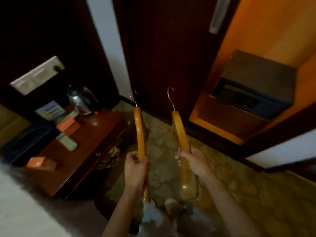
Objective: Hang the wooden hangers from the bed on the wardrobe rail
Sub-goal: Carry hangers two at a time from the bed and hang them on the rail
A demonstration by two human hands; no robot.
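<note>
I hold two wooden hangers with metal hooks, seen edge-on, hooks pointing up and away from me. My left hand (136, 165) grips the left hanger (139, 132) around its lower half. My right hand (193, 162) grips the right hanger (181, 134) the same way. Both hangers hover over the patterned carpet in front of the open wardrobe (266, 31), whose lit orange interior is at the upper right. The wardrobe rail is out of view. A white corner of the bed (25, 207) shows at the lower left.
A dark wooden bedside table (95, 134) at left carries a kettle (82, 100), small orange boxes, a remote and a tissue box. A dark safe (253, 86) sits on the wardrobe's shelf. A dark door panel (171, 57) stands straight ahead. My feet are below on the carpet.
</note>
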